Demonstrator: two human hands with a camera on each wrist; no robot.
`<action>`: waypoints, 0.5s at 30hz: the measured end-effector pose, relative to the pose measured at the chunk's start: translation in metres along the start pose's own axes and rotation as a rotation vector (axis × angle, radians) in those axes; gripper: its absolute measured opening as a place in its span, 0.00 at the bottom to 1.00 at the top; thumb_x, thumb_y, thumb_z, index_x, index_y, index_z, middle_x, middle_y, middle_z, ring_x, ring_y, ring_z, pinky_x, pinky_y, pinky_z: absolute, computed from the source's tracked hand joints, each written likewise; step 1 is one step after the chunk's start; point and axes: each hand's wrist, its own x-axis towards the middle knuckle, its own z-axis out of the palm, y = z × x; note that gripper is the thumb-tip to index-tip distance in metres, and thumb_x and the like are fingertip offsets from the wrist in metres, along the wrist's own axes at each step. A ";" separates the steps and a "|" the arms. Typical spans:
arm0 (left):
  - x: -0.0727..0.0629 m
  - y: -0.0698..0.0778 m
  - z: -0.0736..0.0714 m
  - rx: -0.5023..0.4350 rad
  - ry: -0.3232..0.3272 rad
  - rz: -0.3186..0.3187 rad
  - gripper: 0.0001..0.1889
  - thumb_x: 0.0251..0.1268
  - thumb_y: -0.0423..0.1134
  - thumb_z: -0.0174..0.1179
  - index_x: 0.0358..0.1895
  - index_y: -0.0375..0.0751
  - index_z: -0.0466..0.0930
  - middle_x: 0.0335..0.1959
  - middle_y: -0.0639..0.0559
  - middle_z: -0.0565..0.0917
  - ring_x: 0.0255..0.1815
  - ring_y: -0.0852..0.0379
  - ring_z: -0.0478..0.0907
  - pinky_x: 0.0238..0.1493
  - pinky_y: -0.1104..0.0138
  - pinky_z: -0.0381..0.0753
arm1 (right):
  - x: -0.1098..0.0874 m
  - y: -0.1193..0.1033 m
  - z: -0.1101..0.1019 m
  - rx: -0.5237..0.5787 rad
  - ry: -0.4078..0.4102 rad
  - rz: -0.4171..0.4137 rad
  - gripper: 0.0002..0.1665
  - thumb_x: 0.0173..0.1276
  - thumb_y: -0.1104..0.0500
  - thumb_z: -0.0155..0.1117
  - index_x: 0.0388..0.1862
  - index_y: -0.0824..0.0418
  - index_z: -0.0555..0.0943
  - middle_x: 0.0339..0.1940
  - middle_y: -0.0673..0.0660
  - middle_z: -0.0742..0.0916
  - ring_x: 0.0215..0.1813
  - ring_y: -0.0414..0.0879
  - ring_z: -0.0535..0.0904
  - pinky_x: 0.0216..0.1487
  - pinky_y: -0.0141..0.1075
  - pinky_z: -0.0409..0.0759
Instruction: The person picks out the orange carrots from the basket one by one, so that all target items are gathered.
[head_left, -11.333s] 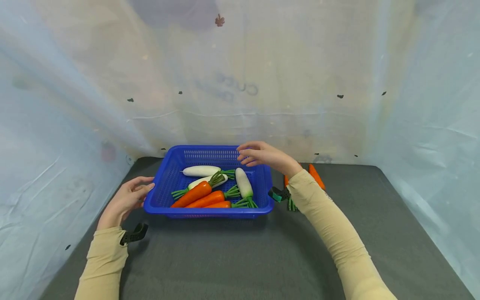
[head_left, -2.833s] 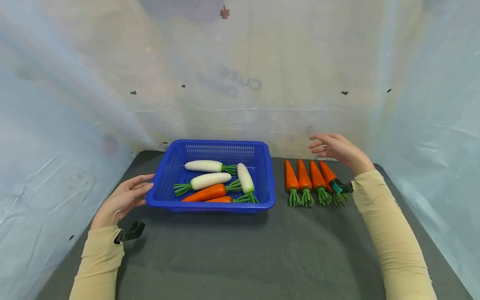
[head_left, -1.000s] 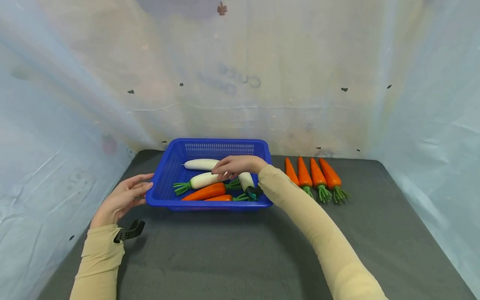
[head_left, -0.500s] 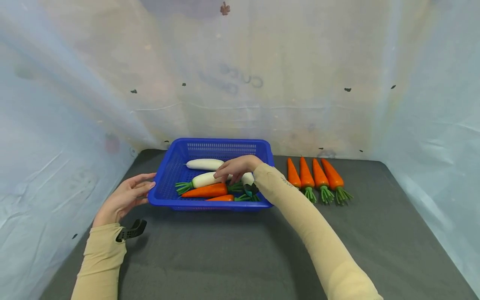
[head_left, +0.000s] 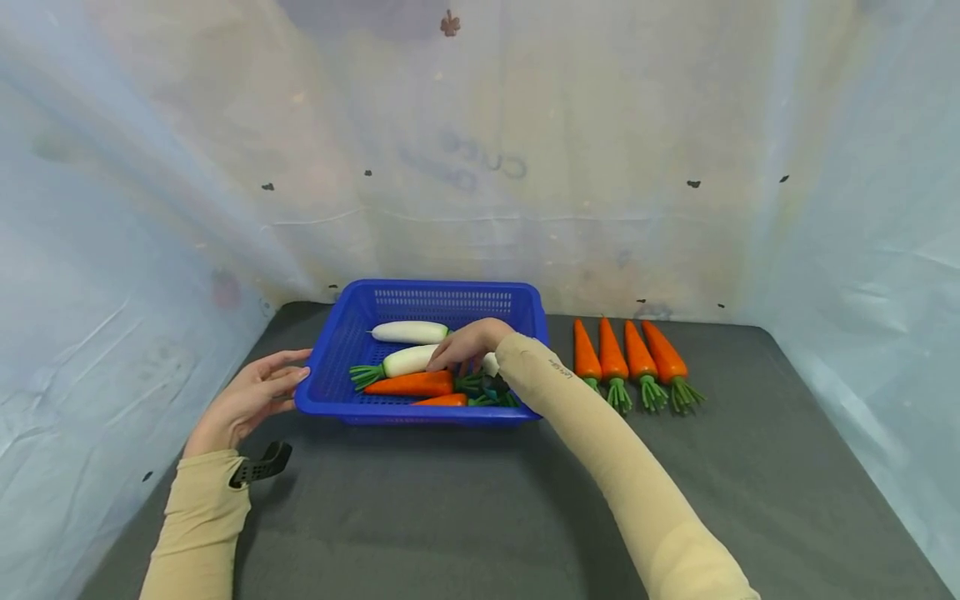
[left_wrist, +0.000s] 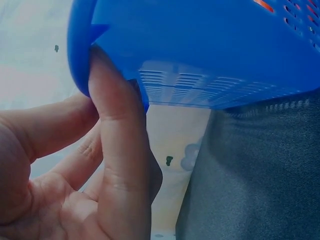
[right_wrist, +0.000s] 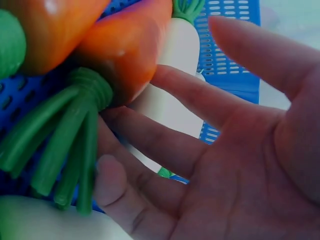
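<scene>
A blue plastic basket [head_left: 420,414] holds three white radishes [head_left: 408,332] and two orange carrots [head_left: 411,384] with green stems. My left hand [head_left: 251,396] grips its left rim; the left wrist view shows fingers [left_wrist: 117,95] pressed up against the rim's underside. Inside the basket, my right hand [head_left: 476,342] reaches down over the stem end of the rear carrot and hides part of the radish [head_left: 491,363] at the right. In the right wrist view, its fingers [right_wrist: 190,95] lie along the thick end of that carrot [right_wrist: 132,55], thumb spread away.
To the right of the basket, several carrots [head_left: 613,354] lie side by side on the dark grey table [head_left: 450,508], tips to the back and stems forward. Pale plastic sheeting [head_left: 600,167] hangs close behind the table and along both sides.
One carrot fewer lies in the basket than 11.3 s ago. From above the table carrots, my right hand has come left into the basket and lowered. The left hand stays at the rim.
</scene>
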 end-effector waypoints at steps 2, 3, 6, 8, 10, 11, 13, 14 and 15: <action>-0.001 0.000 -0.001 -0.003 -0.001 -0.004 0.34 0.69 0.47 0.57 0.72 0.37 0.55 0.44 0.56 0.83 0.40 0.56 0.82 0.42 0.62 0.81 | 0.002 0.000 0.000 -0.005 -0.011 0.008 0.30 0.72 0.43 0.55 0.70 0.48 0.69 0.64 0.54 0.74 0.57 0.49 0.76 0.56 0.41 0.74; -0.001 0.000 -0.001 -0.002 0.000 -0.006 0.34 0.69 0.47 0.57 0.72 0.36 0.55 0.44 0.56 0.83 0.40 0.56 0.83 0.41 0.62 0.81 | 0.002 0.001 0.001 -0.008 -0.016 0.013 0.30 0.71 0.44 0.56 0.70 0.48 0.68 0.66 0.54 0.73 0.58 0.49 0.75 0.56 0.41 0.74; -0.002 0.001 0.000 -0.004 0.000 -0.009 0.34 0.69 0.47 0.57 0.72 0.36 0.55 0.43 0.56 0.83 0.40 0.56 0.83 0.41 0.62 0.81 | 0.004 0.001 0.000 -0.007 -0.031 0.017 0.31 0.71 0.47 0.59 0.71 0.48 0.67 0.68 0.54 0.71 0.58 0.50 0.75 0.57 0.42 0.73; -0.002 0.001 0.000 -0.008 -0.001 -0.009 0.34 0.69 0.46 0.57 0.72 0.36 0.56 0.43 0.56 0.83 0.39 0.56 0.83 0.40 0.62 0.82 | 0.003 0.000 0.000 -0.020 -0.032 0.015 0.31 0.70 0.48 0.60 0.71 0.49 0.67 0.69 0.55 0.70 0.59 0.51 0.75 0.57 0.42 0.73; -0.002 0.001 0.000 -0.015 -0.004 -0.009 0.33 0.70 0.46 0.57 0.71 0.36 0.56 0.43 0.56 0.84 0.39 0.56 0.83 0.40 0.63 0.82 | 0.002 -0.003 0.000 -0.041 -0.027 0.011 0.31 0.70 0.49 0.60 0.71 0.50 0.67 0.69 0.56 0.70 0.58 0.52 0.75 0.56 0.42 0.73; -0.002 0.001 0.000 -0.017 -0.006 -0.008 0.32 0.70 0.45 0.57 0.71 0.36 0.57 0.43 0.56 0.84 0.39 0.56 0.83 0.40 0.63 0.82 | 0.001 -0.004 0.000 -0.052 -0.020 0.009 0.31 0.70 0.49 0.61 0.71 0.50 0.67 0.69 0.56 0.70 0.58 0.52 0.75 0.55 0.41 0.74; -0.002 0.002 0.000 -0.019 -0.008 -0.009 0.32 0.70 0.45 0.57 0.71 0.36 0.56 0.43 0.56 0.84 0.39 0.56 0.83 0.40 0.63 0.82 | 0.000 -0.005 0.000 -0.075 -0.008 0.006 0.31 0.70 0.49 0.61 0.70 0.50 0.68 0.68 0.56 0.71 0.57 0.50 0.75 0.54 0.40 0.74; -0.002 0.002 -0.001 -0.017 -0.008 -0.008 0.33 0.70 0.45 0.57 0.71 0.36 0.56 0.43 0.55 0.84 0.39 0.56 0.83 0.40 0.63 0.82 | -0.001 -0.006 0.000 -0.083 -0.001 0.003 0.31 0.70 0.49 0.61 0.70 0.50 0.68 0.67 0.55 0.71 0.56 0.49 0.75 0.53 0.40 0.74; -0.002 0.002 -0.001 -0.015 -0.006 -0.008 0.33 0.70 0.45 0.57 0.71 0.36 0.56 0.43 0.55 0.83 0.39 0.56 0.83 0.40 0.63 0.82 | -0.001 -0.007 0.000 -0.088 0.005 -0.001 0.30 0.69 0.49 0.61 0.69 0.51 0.69 0.65 0.55 0.72 0.54 0.48 0.76 0.52 0.39 0.75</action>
